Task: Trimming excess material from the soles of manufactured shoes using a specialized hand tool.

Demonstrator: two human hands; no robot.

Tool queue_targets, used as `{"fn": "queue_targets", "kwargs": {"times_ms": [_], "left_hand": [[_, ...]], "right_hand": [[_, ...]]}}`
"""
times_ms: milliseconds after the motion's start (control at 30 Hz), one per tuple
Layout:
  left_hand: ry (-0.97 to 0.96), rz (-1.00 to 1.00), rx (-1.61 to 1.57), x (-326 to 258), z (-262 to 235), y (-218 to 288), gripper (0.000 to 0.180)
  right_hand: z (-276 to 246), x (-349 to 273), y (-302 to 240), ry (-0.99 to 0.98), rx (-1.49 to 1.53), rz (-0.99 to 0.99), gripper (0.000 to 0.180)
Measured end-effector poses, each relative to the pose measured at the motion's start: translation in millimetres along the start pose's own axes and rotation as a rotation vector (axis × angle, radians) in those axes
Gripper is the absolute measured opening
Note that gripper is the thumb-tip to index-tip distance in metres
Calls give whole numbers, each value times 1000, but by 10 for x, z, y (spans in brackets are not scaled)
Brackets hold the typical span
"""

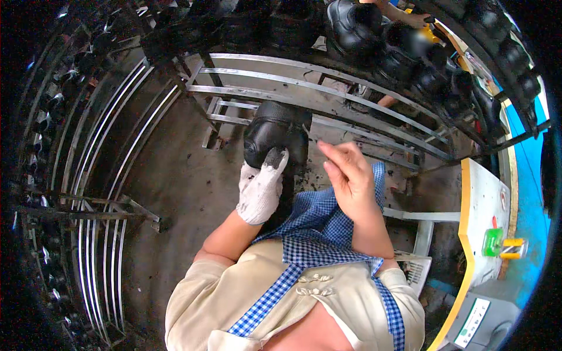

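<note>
Holding a black shoe (278, 130) before the far metal rack (293, 81), the gloved left hand (261, 192) has its grip closed on the near side, probably to steady it; the bare right hand (352, 182), fingers loosely parted, hovers right, apparently empty.

Silver rails (263, 75), yellow-edged white table (483, 196), grey box (494, 310), green container (493, 242) just beside a yellow container (514, 248)

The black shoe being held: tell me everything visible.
The black shoe looks like smooth, glossy leather, with a seam across its upper part; its sole is not clear. The white-gloved left hand holds it from below before a metal rack, thumb on its near side. The bare right hand is beside it, apart.
</note>
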State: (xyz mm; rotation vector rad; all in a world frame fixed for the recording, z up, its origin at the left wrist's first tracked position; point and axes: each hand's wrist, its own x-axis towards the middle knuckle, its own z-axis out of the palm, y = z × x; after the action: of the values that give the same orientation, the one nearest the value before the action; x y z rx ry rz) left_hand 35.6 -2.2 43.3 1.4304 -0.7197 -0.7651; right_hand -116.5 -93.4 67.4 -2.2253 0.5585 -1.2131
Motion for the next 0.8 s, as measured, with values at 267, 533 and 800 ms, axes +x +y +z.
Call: {"fn": "queue_targets", "kwargs": {"times_ms": [267, 533, 800], "left_hand": [[-5, 133, -340, 44, 119, -21, 25], [39, 203, -392, 68, 147, -156, 23], [103, 311, -309, 88, 216, -235, 22]], "right_hand": [[63, -13, -110, -96, -70, 47, 40], [167, -2, -217, -130, -118, 130, 39], [291, 16, -221, -117, -157, 108, 41]]}}
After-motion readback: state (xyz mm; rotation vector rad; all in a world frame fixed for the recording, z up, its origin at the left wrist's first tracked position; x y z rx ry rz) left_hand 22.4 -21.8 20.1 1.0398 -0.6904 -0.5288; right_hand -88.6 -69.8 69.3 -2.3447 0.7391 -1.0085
